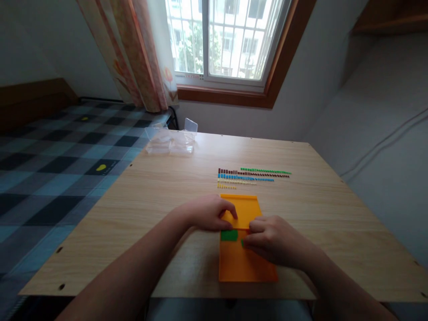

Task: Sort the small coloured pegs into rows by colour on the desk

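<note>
An orange plastic tray [248, 273] lies near the front edge of the table, split into a far and a near section by a raised ridge. A flat green piece [229, 235] sits in the near section, just below the ridge at the left. My left hand [212, 213] rests over the tray's left side, thumb by the ridge and index finger bent down, with a gap between them. My right hand [267, 236] is closed at the right of the ridge, fingertips against a small green piece [242, 243] that is mostly hidden.
Beyond the tray, small green bricks [265, 170], dark brown bricks [254, 174], blue bricks [245, 177] and pale and yellow bricks [227, 187] lie in rows. Clear plastic boxes [172, 145] stand at the table's far left corner. A checked bed [67, 165] adjoins the left side.
</note>
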Available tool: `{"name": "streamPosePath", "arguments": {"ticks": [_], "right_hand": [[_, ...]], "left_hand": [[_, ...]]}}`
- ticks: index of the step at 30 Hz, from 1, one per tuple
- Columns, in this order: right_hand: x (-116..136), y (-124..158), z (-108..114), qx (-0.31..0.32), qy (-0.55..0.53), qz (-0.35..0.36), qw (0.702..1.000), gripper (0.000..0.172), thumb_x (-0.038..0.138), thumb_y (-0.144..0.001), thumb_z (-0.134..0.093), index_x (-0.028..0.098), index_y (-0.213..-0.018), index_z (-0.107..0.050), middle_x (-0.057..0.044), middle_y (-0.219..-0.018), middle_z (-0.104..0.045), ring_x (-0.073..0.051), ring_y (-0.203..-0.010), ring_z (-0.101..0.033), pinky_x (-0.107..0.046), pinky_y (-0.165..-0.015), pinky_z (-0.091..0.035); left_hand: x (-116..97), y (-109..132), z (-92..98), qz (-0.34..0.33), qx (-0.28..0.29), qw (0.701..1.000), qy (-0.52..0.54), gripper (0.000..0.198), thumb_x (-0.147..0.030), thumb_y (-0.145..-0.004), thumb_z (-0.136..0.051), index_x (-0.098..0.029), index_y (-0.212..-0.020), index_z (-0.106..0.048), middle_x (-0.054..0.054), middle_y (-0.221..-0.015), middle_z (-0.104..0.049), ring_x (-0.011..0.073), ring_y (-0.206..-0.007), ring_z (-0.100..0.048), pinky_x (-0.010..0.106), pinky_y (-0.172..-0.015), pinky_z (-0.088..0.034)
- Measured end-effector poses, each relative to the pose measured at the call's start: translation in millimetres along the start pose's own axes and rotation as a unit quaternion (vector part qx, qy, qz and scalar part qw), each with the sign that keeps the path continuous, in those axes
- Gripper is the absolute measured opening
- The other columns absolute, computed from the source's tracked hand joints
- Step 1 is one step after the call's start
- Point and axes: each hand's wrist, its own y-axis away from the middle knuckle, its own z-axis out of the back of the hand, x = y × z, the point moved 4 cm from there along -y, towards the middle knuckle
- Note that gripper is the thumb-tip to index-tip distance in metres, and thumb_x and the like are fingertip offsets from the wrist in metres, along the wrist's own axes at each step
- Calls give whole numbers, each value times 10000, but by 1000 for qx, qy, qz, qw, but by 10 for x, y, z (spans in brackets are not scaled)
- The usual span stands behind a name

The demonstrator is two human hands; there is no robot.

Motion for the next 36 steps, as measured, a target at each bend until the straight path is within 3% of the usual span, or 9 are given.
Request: {"name": "streamPosePath", "arguments": {"ticks": [24, 36], "right_hand": [[-21, -32, -17, -12, -5, -8, 1000, 250, 268, -1021, -488, 248, -1047, -736, -11, -759, -642, -121, -622, -505, -300, -588, -282], [-24, -41, -20, -9, -13, -13, 1000, 273, 252, -1019, -471, 236, -970, -739, -9, -732, -618, -120, -598, -468, -314, -585, -260]], "left_hand": [[-4, -4, -12, -8, -4, 1000, 1, 349, -405, -809, -677, -276, -1126, -747, -14, -688, -619, 151, -630, -552, 255, -574, -371], [-3, -1, -10, -11, -6, 1000, 1, 334, -391, -814, -683, -280, -1122, -747, -14, -693, -625, 150, -633, -559, 257, -581, -370]]}}
